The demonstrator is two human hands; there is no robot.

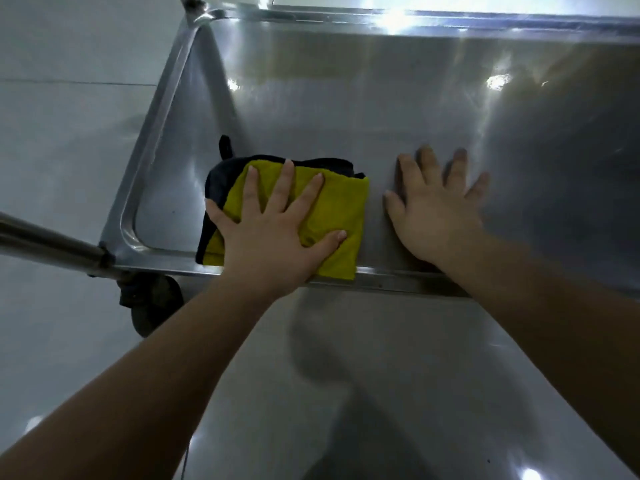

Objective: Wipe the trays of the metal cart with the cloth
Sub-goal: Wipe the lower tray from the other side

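A folded yellow and black cloth (341, 202) lies on the shiny steel tray (346, 98) of the metal cart, near the tray's front left corner. My left hand (273, 226) presses flat on the cloth with its fingers spread. To the right of the cloth, my right hand (436, 209) rests flat on the bare tray surface, fingers spread, touching no cloth. The cloth's near edge overlaps the tray's front rim (398, 280).
A steel handle tube (48, 242) runs in from the left to the cart's front left corner. Below that corner sits a black caster wheel (152, 304). Glossy pale floor (62, 150) lies to the left and in front of the cart.
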